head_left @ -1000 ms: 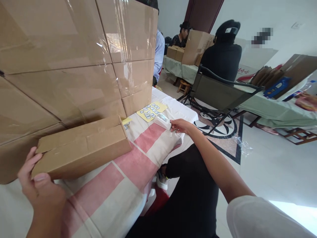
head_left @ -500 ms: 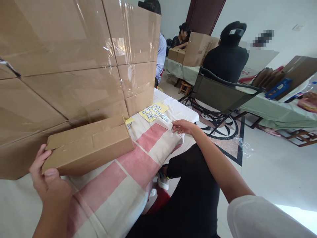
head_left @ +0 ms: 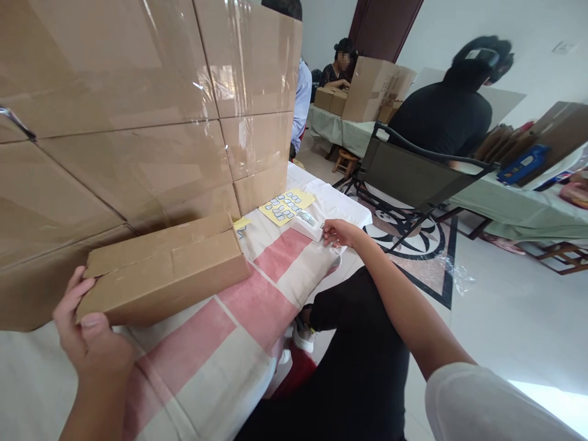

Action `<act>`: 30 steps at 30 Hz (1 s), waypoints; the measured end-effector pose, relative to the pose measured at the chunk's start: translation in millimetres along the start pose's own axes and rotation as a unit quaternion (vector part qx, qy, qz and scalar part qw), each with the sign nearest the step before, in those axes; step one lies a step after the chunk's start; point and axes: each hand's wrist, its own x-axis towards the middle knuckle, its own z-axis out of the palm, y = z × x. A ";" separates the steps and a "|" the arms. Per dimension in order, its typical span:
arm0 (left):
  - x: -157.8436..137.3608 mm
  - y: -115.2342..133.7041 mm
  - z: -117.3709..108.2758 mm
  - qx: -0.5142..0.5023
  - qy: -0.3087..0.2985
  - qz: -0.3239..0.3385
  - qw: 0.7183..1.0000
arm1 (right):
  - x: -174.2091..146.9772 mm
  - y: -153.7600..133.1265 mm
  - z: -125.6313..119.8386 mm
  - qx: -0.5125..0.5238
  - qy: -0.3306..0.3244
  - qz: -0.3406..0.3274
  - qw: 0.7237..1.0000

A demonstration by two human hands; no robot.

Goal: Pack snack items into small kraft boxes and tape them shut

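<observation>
Head view shows the left hand (head_left: 89, 346) clamped on the near end of a long cardboard box (head_left: 165, 272), thumb on its end face and fingers over the top, which likely steadies it where it lies flat on the pink-and-white cloth (head_left: 257, 306) against a wall of taped cartons (head_left: 138, 104). Well apart, the right hand (head_left: 337, 233) reaches out, fingertips closing on a small white device (head_left: 307, 225) just beside a yellow sticker sheet (head_left: 285, 206), seemingly to grasp it
</observation>
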 end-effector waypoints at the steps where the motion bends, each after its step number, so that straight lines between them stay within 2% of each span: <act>1: 0.5 0.3 0.3 -0.003 0.000 0.002 1.000 | -1.1 -1.6 1.8 -0.006 0.007 0.002 1.000; 11: 3.3 3.8 2.7 -0.015 0.014 0.011 1.000 | -14.2 -19.4 18.7 -0.116 0.088 0.014 0.989; 21: 3.1 -4.8 1.0 -0.031 0.010 0.015 0.999 | -18.4 -33.4 25.9 -0.204 0.107 0.039 0.972; 27: 2.1 -21.0 4.8 -0.086 0.053 0.040 0.994 | -16.1 -37.3 27.4 -0.260 0.122 0.042 0.957; 30: 2.0 -24.6 5.6 -0.095 0.051 0.036 0.994 | -14.7 -37.9 27.4 -0.285 0.132 0.033 0.949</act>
